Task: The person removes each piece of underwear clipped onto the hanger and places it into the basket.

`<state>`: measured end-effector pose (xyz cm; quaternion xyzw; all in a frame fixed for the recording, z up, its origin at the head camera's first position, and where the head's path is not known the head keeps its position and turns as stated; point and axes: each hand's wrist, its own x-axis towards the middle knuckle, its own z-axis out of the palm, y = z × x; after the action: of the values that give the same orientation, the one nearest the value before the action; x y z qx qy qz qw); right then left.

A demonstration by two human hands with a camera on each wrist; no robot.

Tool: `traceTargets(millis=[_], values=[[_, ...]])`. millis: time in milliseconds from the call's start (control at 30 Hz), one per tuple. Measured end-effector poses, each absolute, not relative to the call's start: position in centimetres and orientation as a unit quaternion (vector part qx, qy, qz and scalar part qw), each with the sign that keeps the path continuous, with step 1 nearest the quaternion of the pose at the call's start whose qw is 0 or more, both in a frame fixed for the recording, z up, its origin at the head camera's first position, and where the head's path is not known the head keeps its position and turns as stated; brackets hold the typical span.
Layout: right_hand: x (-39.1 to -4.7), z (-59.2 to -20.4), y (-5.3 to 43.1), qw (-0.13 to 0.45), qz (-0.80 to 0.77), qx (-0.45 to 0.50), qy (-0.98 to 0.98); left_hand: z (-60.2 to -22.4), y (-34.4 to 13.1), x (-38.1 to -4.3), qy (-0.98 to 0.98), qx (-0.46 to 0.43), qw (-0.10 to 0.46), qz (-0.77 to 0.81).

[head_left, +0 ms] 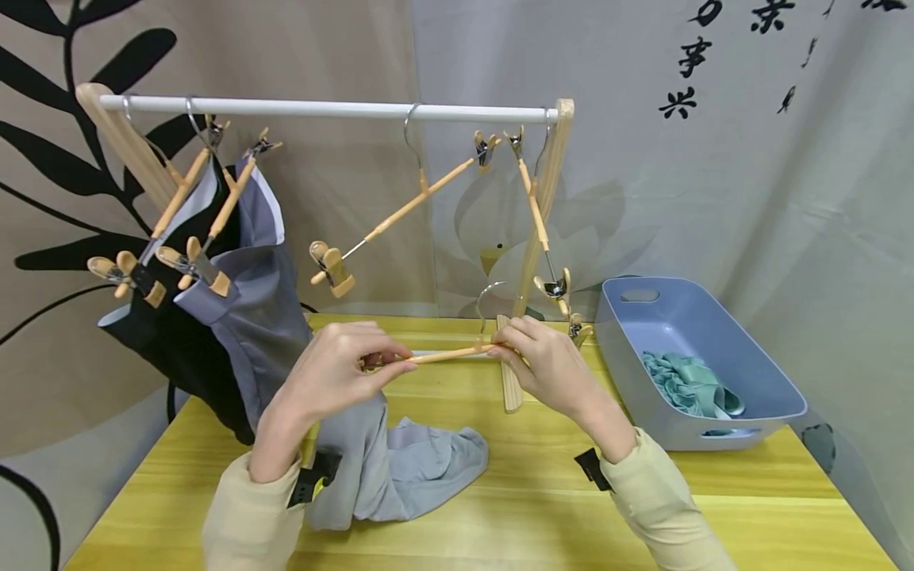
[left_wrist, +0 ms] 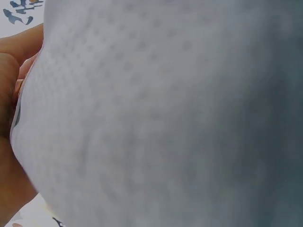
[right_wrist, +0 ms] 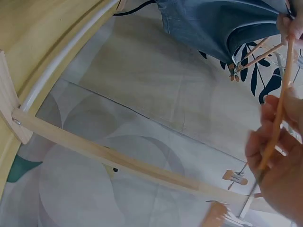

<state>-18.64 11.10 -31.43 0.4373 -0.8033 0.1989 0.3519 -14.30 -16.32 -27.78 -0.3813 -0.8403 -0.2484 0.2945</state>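
Both hands hold a wooden clip hanger level over the table, its metal hook standing up. My left hand pinches its left end, where the fingers hide the clip. A grey garment hangs below that hand and trails onto the table; its dotted fabric fills most of the left wrist view. My right hand grips the bar just right of the hook, its fingers curled round the wood in the right wrist view. The hanger's right clip shows beyond this hand.
A rack with a white rail stands behind the hands. Dark and grey-blue garments hang clipped at its left. Two bare hangers, one mid-rail and one at the right, hang there too. A blue basket holds teal cloth.
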Motion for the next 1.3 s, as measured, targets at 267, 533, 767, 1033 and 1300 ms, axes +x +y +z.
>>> traceTargets(millis=[267,533,767,1033,1300], values=[[-19.1,-31.8,11.4,0.378,0.222,0.435,-0.787,-27.4,-16.3,-13.8,-0.849,-0.362,0.294,-0.250],[-19.3,-31.9,11.9,0.410,0.227,0.429,-0.772,-26.9,-17.1,-13.1,-0.915,-0.266,0.214,-0.213],[-19.2,-31.9,12.2,0.413,0.217,0.426,-0.775,-26.6,-17.5,-13.0,-0.940,-0.229,0.130,-0.218],[-19.0,-31.8,12.3,0.402,0.211,0.414,-0.789,-26.8,-17.3,-13.0,-0.934,-0.231,0.125,-0.242],[-18.8,-31.6,12.5,0.407,0.207,0.413,-0.788,-27.0,-16.9,-13.0,-0.912,-0.256,0.170,-0.272]])
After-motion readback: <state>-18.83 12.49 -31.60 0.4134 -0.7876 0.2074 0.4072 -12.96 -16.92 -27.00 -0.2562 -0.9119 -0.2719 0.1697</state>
